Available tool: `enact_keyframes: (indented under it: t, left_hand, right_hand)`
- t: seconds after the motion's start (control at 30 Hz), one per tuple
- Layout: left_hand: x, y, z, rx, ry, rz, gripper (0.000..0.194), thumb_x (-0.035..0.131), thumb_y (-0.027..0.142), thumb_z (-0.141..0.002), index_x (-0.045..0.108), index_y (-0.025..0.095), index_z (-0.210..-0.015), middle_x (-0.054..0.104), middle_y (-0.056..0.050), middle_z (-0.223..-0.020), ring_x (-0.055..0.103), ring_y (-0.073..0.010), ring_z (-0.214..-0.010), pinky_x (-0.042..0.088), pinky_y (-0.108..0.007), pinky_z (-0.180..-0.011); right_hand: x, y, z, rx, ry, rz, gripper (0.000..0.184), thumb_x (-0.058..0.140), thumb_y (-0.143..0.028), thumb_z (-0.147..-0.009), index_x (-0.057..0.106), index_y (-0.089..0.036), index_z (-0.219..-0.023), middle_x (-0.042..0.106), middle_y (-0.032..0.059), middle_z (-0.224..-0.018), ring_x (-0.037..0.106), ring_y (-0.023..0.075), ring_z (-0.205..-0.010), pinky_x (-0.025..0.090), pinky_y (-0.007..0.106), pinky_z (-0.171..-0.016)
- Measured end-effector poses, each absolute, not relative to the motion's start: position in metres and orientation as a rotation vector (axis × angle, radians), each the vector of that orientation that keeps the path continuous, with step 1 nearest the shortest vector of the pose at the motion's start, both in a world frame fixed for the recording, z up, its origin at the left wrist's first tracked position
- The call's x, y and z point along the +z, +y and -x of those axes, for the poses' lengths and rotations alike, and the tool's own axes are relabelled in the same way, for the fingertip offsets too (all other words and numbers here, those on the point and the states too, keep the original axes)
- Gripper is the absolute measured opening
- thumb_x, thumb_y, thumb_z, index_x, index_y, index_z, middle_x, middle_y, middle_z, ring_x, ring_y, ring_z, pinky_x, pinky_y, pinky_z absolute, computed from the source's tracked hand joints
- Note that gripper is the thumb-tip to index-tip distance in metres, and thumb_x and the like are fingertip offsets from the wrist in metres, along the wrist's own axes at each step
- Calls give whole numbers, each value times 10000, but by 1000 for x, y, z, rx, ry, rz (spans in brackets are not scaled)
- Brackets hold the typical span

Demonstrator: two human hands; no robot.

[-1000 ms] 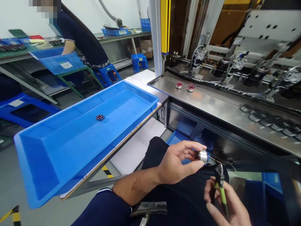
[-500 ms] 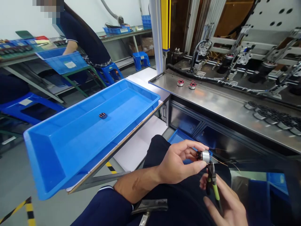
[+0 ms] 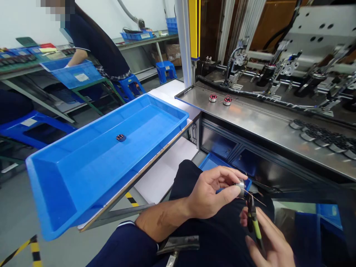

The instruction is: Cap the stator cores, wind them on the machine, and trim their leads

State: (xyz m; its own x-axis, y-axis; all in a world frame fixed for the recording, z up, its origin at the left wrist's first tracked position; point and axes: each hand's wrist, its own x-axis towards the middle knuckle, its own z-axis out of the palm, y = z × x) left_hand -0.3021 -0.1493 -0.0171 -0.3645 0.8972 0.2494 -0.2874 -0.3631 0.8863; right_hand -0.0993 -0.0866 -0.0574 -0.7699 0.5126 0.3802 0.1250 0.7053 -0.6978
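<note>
Between its thumb and fingers, my left hand (image 3: 210, 191) pinches a small silver motor part (image 3: 241, 188). Thin copper-coloured wires (image 3: 257, 199) stick out from it to the right. My right hand (image 3: 274, 237) is wrapped around cutting pliers (image 3: 254, 218) with green and black handles. The jaws of the pliers point up, just below the motor part and close to the wires. Whether they touch a wire I cannot tell. Both hands are above my lap.
To the left, a large blue tray (image 3: 111, 174) holds one dark motor part (image 3: 120, 137). Two red-and-silver motor parts (image 3: 213, 98) and a group of several dark ones (image 3: 319, 135) stand on the metal ledge (image 3: 256, 118) of a machine. A person (image 3: 94, 40) sits at the back left.
The motor part has turned in my left hand, and its wires now slant lower and show shorter. The pliers have shifted slightly right and down.
</note>
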Motion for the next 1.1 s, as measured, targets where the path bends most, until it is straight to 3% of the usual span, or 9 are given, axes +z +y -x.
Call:
enact_keyframes:
  t: [0.1, 0.33, 0.6, 0.77, 0.93, 1.1]
  left_hand:
    - [-17, -150, 301, 1873, 1031, -1027, 71, 660, 204, -874, 629, 150, -911, 719, -128, -1093, 677, -146, -904, 540, -242, -761]
    - [-15, -149, 300, 1916, 1128, -1196, 49, 650, 137, -861, 647, 141, -910, 724, -146, -1075, 691, -166, -900, 552, -249, -733]
    - [-14, -149, 301, 1896, 1196, -1319, 65, 659, 115, -839, 652, 139, -898, 738, -152, -1059, 712, -190, -916, 583, -248, -722]
    - [-15, -147, 301, 1983, 1231, -1502, 193, 662, 100, -822, 644, 143, -1009, 745, -141, -1068, 727, -188, -931, 607, -236, -724]
    - [-14, -145, 304, 2027, 1289, -1791, 272, 668, 85, -808, 654, 123, -1077, 751, -146, -1066, 731, -214, -1000, 621, -314, -864]
    - [-11, -147, 304, 1981, 1327, -1827, 244, 661, 118, -827, 655, 135, -1070, 754, -138, -1070, 737, -202, -989, 627, -306, -864]
  right_hand:
    - [-55, -88, 103, 840, -2359, 453, 689, 521, -139, -864, 379, -347, -1505, 666, 52, -1230, 704, 277, -1049, 643, 363, -802]
    - [-46, -89, 108, 820, -2368, 476, 726, 519, -132, -863, 344, -396, -1517, 662, 24, -1243, 693, 280, -1082, 646, 370, -804]
    - [-71, -84, 87, 725, -2383, 506, 717, 575, -133, -850, 392, -329, -1515, 705, 72, -1196, 731, 299, -968, 652, 364, -723]
    - [-65, -84, 90, 728, -2375, 511, 688, 552, -128, -867, 394, -309, -1512, 711, 58, -1161, 743, 239, -900, 640, 302, -718]
    - [-50, -88, 102, 701, -2366, 477, 697, 476, -99, -873, 340, -280, -1532, 635, 75, -1286, 675, 242, -1125, 611, 293, -866]
    - [-53, -89, 102, 682, -2382, 479, 727, 475, -98, -861, 311, -291, -1543, 610, 61, -1338, 624, 254, -1215, 567, 348, -983]
